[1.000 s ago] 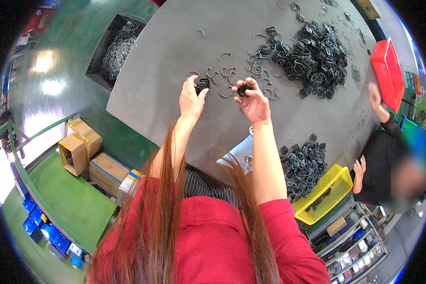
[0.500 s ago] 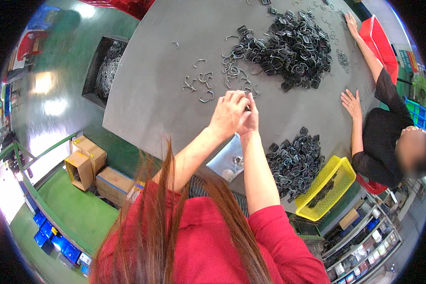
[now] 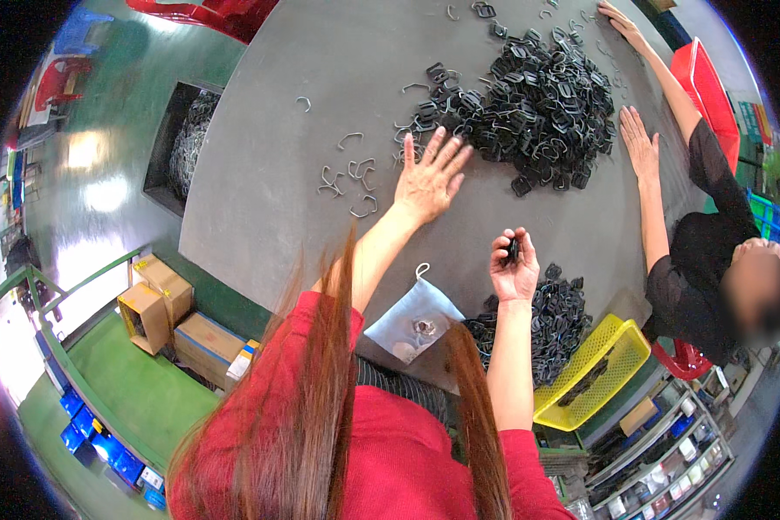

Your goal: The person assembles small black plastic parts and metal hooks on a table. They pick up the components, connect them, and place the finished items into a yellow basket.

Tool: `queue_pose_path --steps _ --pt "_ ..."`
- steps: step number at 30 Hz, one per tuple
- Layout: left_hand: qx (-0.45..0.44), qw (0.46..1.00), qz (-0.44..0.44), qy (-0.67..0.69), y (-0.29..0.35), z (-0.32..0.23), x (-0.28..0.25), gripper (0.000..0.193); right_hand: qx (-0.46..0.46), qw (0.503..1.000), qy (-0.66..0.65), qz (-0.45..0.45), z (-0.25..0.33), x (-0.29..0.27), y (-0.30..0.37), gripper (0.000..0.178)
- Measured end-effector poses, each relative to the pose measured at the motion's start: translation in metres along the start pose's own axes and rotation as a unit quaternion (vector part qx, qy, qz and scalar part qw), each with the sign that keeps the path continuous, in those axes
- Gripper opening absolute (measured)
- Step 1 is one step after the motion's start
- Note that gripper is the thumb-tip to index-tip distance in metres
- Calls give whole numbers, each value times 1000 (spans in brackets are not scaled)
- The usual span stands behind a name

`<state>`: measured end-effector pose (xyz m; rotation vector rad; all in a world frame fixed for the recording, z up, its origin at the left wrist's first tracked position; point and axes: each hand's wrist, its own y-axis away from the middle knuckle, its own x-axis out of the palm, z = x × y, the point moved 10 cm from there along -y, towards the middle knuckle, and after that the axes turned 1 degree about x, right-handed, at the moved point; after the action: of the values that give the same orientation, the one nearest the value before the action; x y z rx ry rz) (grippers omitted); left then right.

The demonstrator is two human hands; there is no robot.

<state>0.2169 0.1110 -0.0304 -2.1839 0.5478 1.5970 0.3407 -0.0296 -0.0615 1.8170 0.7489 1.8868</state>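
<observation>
I'm in a factory workshop; a heap of small black buckle-like pieces (image 3: 537, 108) lies on my broad grey worktable (image 3: 269, 156) at the frame's upper centre; a co-worker (image 3: 706, 251) is at the table's edge, right; green-painted floor (image 3: 143, 95) shows upper left, cardboard boxes (image 3: 206, 338) lower left, a stocked rack (image 3: 667, 464) lower right.

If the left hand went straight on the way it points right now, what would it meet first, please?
The left hand would probably meet the near left edge of the big pile of black buckles; depth is unclear, so the two may already touch.
</observation>
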Motion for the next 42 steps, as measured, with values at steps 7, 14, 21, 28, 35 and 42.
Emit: queue_pose_path --steps 7,14,21,28,35,42 --pt "-133 987 -42 -79 42 120 -43 52 6 1000 22 -19 -8 -3 9 17" --pt "-176 977 -83 -85 112 166 -82 53 33 998 45 -20 -42 2 5 16" --pt "87 994 56 -37 97 93 -38 55 31 993 109 -39 -60 18 6 16" --pt "-75 994 -43 -73 12 177 -53 52 14 991 126 -37 -85 29 0 16" --pt "-257 942 -38 -214 91 309 -92 51 35 989 140 -40 -132 34 -2 15" --pt "-313 906 -77 -274 137 399 -145 49 40 982 176 -53 -147 45 -11 14"
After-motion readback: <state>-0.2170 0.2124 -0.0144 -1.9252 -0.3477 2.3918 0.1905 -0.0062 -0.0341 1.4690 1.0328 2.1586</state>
